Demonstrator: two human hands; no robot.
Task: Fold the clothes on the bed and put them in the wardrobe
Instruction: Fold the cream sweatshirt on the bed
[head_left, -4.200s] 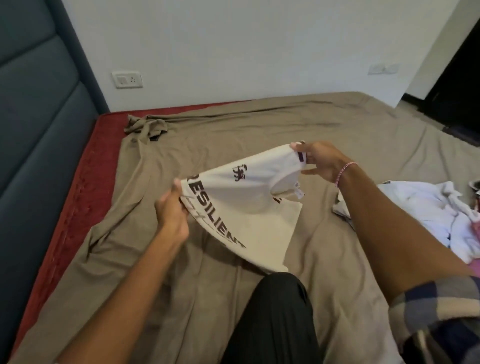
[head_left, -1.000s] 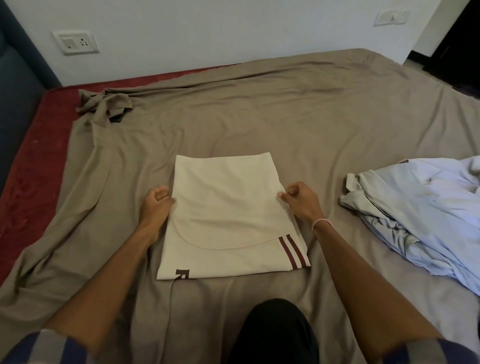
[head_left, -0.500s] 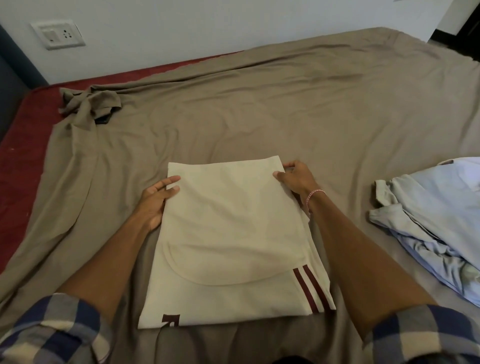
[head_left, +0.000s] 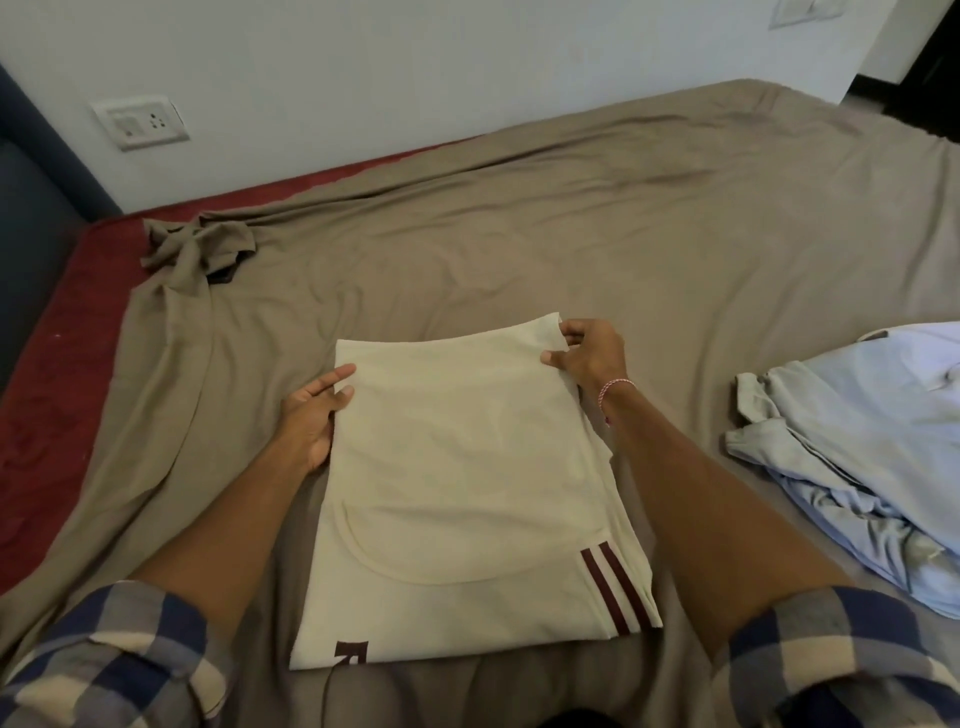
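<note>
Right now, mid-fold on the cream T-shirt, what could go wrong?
1. Only the right hand pinches a far corner; the left hand lies flat at the edge, so the cream T-shirt may fold skewed.
2. The loose brown bedsheet underneath is rumpled and could bunch up with it.

Left hand (head_left: 310, 420) flat, right hand (head_left: 588, 354) curled

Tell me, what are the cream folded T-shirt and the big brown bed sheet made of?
Cream folded T-shirt: soft matte knit, probably cotton; it lies flat with gentle creases. Brown bed sheet: thin matte woven cloth, maybe cotton; it bunches into long wrinkles.
</note>
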